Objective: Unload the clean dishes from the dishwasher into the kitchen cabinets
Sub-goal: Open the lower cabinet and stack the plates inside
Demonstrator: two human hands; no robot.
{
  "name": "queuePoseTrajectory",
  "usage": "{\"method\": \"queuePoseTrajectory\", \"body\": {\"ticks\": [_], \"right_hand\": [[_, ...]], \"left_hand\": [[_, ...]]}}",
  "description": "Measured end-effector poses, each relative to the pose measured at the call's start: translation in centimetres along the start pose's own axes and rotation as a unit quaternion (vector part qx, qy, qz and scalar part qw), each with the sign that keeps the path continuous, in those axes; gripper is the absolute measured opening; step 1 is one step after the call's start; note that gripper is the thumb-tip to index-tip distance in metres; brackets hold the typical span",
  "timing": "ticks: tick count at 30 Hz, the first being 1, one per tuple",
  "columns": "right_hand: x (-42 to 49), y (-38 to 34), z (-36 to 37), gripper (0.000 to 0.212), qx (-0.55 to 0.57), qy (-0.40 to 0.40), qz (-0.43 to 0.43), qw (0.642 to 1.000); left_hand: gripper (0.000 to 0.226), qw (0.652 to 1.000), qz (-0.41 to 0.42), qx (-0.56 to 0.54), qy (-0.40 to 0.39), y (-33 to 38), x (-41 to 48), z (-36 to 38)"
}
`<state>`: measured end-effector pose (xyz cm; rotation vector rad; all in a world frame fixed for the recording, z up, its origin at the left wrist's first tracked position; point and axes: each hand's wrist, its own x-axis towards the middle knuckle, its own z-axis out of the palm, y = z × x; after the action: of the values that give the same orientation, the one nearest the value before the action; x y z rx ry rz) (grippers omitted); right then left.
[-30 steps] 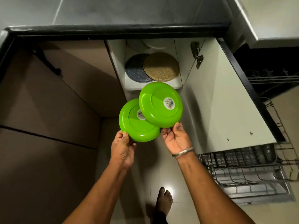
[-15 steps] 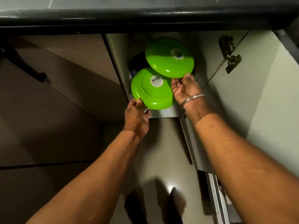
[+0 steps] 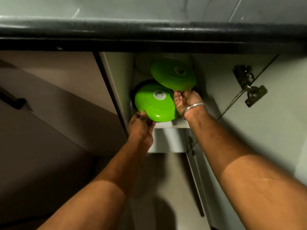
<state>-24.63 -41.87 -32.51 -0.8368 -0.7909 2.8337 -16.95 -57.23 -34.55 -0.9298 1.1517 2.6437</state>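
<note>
Lower plate [image 3: 154,103] in left hand [image 3: 141,126] | upper plate [image 3: 172,75] in right hand [image 3: 186,101]

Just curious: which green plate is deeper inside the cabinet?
The upper green plate, in the right hand; the lower green plate, in the left hand, sits nearer the shelf front.

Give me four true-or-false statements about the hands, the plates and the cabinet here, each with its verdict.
1. The left hand grips the nearer green plate. True.
2. The right hand holds nothing. False: it holds the farther green plate by its rim.
3. A bangle sits on the right wrist. True.
4. The cabinet door is closed. False: it stands open, with its hinge exposed.
</note>
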Motion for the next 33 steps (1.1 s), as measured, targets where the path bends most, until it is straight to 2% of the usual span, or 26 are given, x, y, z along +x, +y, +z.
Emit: {"method": "queuePoseTrajectory", "body": {"ticks": [5, 7, 10, 13, 14, 15, 16, 17, 18, 19, 20, 21, 22, 24, 28, 32, 33], "right_hand": [[3.6, -0.5, 1.3, 0.032, 0.053, -0.035, 0.002, 0.998], [4.7, -0.5, 2.7, 0.028, 0.046, -0.031, 0.004, 0.998], [7.0, -0.3, 4.0, 0.024, 0.017, -0.037, 0.007, 0.999], [9.4, -0.2, 4.4, 0.024, -0.017, -0.058, -0.005, 0.998], [10.2, 0.0, 4.4, 0.030, -0.042, -0.070, -0.012, 0.997], [11.0, 0.1, 4.4, 0.036, -0.115, -0.078, -0.027, 0.990], [12.1, 0.2, 4.3, 0.040, -0.243, -0.075, -0.071, 0.965], [13.0, 0.4, 4.0, 0.042, -0.432, -0.058, -0.123, 0.891], [14.1, 0.4, 3.5, 0.049, -0.595, -0.027, -0.182, 0.783], [14.7, 0.5, 3.4, 0.057, -0.724, 0.007, -0.244, 0.645], [15.4, 0.5, 3.4, 0.063, -0.791, 0.022, -0.267, 0.551], [15.6, 0.6, 3.4, 0.065, -0.830, 0.021, -0.273, 0.485], [15.4, 0.7, 3.5, 0.066, -0.854, 0.021, -0.279, 0.440], [14.7, 0.6, 4.1, 0.067, -0.847, 0.026, -0.299, 0.438], [15.1, 0.0, 4.2, 0.071, -0.882, 0.047, -0.283, 0.375], [15.5, -0.3, 4.6, 0.071, -0.909, 0.042, -0.277, 0.308], [15.4, -0.3, 4.8, 0.072, -0.911, 0.041, -0.277, 0.303]], "left_hand": [[0.018, 0.999, 0.026, 0.011, 0.021, 1.1, 2.3, 2.1], [0.006, 0.999, 0.041, 0.018, 0.018, 1.5, 3.7, 2.8], [0.016, 0.999, 0.044, 0.020, 0.016, 1.9, 5.8, 3.3], [0.012, 0.998, 0.061, 0.018, 0.003, 1.7, 7.7, 3.2], [0.016, 0.997, 0.071, 0.013, 0.002, 1.5, 8.1, 3.1], [0.018, 0.997, 0.082, 0.011, 0.001, 1.2, 8.5, 3.0], [0.018, 0.996, 0.092, 0.008, -0.001, 0.8, 9.0, 2.8], [0.018, 0.995, 0.101, 0.006, -0.002, 0.5, 9.4, 2.7], [0.019, 0.994, 0.108, 0.005, -0.001, 0.3, 9.6, 2.7], [0.020, 0.993, 0.114, 0.006, -0.001, 0.2, 9.8, 2.6], [0.020, 0.993, 0.117, 0.008, -0.001, 0.1, 9.9, 2.5], [0.019, 0.993, 0.121, 0.009, 0.000, 0.1, 10.0, 2.5], [0.018, 0.992, 0.125, 0.011, 0.003, 0.1, 10.1, 2.6], [0.010, 0.991, 0.130, 0.027, 0.013, 0.2, 10.1, 2.8], [0.008, 0.989, 0.137, 0.048, 0.018, 0.3, 10.3, 3.1], [0.033, 0.989, 0.129, 0.072, 0.009, 0.2, 10.7, 2.7], [0.038, 0.988, 0.130, 0.079, 0.001, 0.3, 10.7, 2.6]]}}
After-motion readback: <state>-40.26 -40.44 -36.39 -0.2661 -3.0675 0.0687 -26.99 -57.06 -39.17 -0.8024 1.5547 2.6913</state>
